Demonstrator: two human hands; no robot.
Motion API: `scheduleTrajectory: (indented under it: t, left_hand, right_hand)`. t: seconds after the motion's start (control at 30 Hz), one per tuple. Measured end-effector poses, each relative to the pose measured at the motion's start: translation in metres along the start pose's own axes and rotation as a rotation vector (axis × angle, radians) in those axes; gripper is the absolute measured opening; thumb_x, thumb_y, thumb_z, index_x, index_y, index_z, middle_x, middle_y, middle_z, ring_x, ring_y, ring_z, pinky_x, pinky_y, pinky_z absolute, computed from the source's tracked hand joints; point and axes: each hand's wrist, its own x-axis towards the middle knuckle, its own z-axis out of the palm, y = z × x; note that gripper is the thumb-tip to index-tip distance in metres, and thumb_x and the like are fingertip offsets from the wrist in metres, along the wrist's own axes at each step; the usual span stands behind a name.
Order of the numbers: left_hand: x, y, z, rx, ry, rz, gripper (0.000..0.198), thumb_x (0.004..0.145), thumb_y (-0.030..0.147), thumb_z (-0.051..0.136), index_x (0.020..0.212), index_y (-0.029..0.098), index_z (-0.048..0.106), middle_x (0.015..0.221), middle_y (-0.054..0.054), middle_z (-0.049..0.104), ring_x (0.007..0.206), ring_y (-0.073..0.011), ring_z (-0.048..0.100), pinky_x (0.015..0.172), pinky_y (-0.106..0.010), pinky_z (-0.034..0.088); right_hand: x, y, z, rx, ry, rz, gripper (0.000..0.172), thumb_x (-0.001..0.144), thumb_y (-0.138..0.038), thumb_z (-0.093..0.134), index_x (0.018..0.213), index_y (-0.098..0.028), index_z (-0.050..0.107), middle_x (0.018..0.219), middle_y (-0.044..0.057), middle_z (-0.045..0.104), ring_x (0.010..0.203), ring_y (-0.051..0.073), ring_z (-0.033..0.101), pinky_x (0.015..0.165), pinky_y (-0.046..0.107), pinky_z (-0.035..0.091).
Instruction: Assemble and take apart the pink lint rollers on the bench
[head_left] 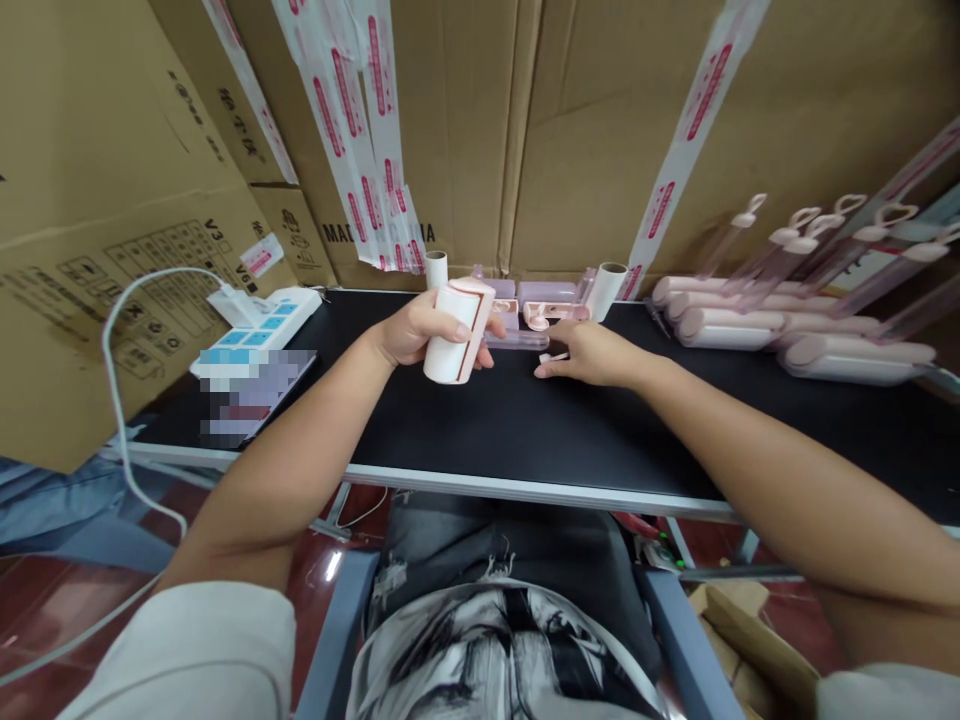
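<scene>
My left hand [412,330] is closed around a white lint-roller refill roll [457,332] with a pink end, held tilted just above the black table [525,420]. My right hand [592,352] rests on the table to the right of it, fingers pinched on a small pink part [553,357]. Just behind both hands lie a clear pink handle [516,340] and pink roller pieces [546,305].
Two bare cardboard cores [436,268] [606,288] stand at the back edge. Finished pink rollers [795,335] lie stacked at the right. A white power strip [259,325] and its cable sit at the left. Cardboard boxes [525,120] wall the back.
</scene>
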Motion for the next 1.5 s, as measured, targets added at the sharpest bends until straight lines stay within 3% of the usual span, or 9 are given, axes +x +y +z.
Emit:
scheduleTrajectory:
  t: [0.1,0.2,0.43,0.6,0.77,1.0,1.13,1.33,1.5]
  left_hand:
    - [0.002,-0.004,0.002,0.007,-0.027,-0.033,0.059,0.059,0.021,0.094,0.112,0.018,0.068,0.115,-0.013,0.084,0.08,-0.0335,0.086,0.065,-0.04,0.07]
    - [0.003,-0.003,0.007,0.011,0.009,-0.027,0.063,0.057,0.018,0.096,0.113,0.018,0.068,0.103,-0.007,0.082,0.077,-0.03,0.085,0.072,-0.045,0.072]
    - [0.003,0.001,0.02,0.128,0.114,0.041,0.065,0.06,0.026,0.099,0.114,0.02,0.062,0.084,0.003,0.072,0.072,-0.0214,0.077,0.077,-0.044,0.068]
    - [0.012,-0.004,0.014,0.407,0.317,0.285,0.068,0.056,0.039,0.104,0.099,0.022,0.056,0.084,0.005,0.067,0.073,-0.0139,0.066,0.073,-0.028,0.054]
    - [0.012,-0.003,0.013,0.586,0.271,0.269,0.059,0.057,0.041,0.102,0.091,0.02,0.059,0.078,0.006,0.062,0.071,-0.0126,0.056,0.073,-0.028,0.045]
    - [0.015,-0.01,0.044,0.707,0.043,0.187,0.045,0.064,0.039,0.096,0.095,0.019,0.068,0.094,-0.002,0.071,0.088,-0.0205,0.066,0.085,-0.034,0.051]
    - [0.021,-0.018,0.06,0.696,-0.073,0.188,0.041,0.071,0.031,0.091,0.106,0.019,0.073,0.109,-0.006,0.077,0.101,-0.0249,0.071,0.094,-0.038,0.055]
    - [0.027,-0.033,0.064,0.67,-0.032,0.146,0.055,0.07,0.039,0.098,0.113,0.019,0.071,0.118,-0.009,0.078,0.109,-0.0274,0.074,0.102,-0.043,0.057]
    - [0.03,-0.042,0.063,0.636,-0.065,0.19,0.047,0.075,0.046,0.096,0.105,0.019,0.072,0.107,-0.008,0.078,0.106,-0.0272,0.074,0.103,-0.044,0.057]
  right_hand:
    - [-0.007,-0.003,-0.01,-0.032,0.104,-0.095,0.065,0.083,-0.056,0.089,0.137,-0.021,0.077,0.133,0.018,0.079,0.122,0.04,0.073,0.106,0.053,0.056]
    - [-0.014,-0.01,-0.02,-0.022,0.183,-0.187,0.068,0.086,-0.047,0.083,0.148,-0.02,0.07,0.144,0.02,0.074,0.129,0.043,0.069,0.114,0.062,0.051]
    - [-0.024,-0.044,-0.027,0.167,0.334,-0.366,0.052,0.085,-0.025,0.068,0.137,-0.025,0.069,0.13,0.013,0.075,0.115,0.034,0.07,0.103,0.051,0.056]
    - [-0.024,-0.051,-0.027,0.171,0.371,-0.327,0.041,0.089,-0.032,0.07,0.13,-0.027,0.071,0.123,0.011,0.076,0.108,0.033,0.07,0.098,0.05,0.056]
    - [-0.026,-0.043,-0.032,0.264,0.438,-0.192,0.033,0.098,-0.052,0.072,0.119,-0.027,0.074,0.112,0.011,0.073,0.1,0.031,0.069,0.093,0.048,0.057]
    - [-0.03,-0.077,-0.026,0.388,0.419,-0.344,0.05,0.094,-0.061,0.081,0.133,-0.031,0.071,0.12,0.012,0.07,0.097,0.03,0.066,0.085,0.046,0.057]
    - [-0.028,-0.088,-0.028,0.278,0.352,-0.429,0.038,0.097,-0.059,0.077,0.122,-0.029,0.075,0.107,0.01,0.07,0.097,0.03,0.065,0.085,0.046,0.055]
    - [-0.027,-0.086,-0.049,0.195,0.185,-0.398,0.031,0.094,-0.054,0.081,0.104,-0.026,0.071,0.095,0.007,0.069,0.086,0.025,0.061,0.076,0.039,0.049]
    - [-0.013,-0.086,-0.07,0.132,-0.034,-0.39,0.036,0.086,-0.053,0.088,0.092,-0.026,0.066,0.081,0.002,0.066,0.071,0.02,0.054,0.066,0.034,0.04]
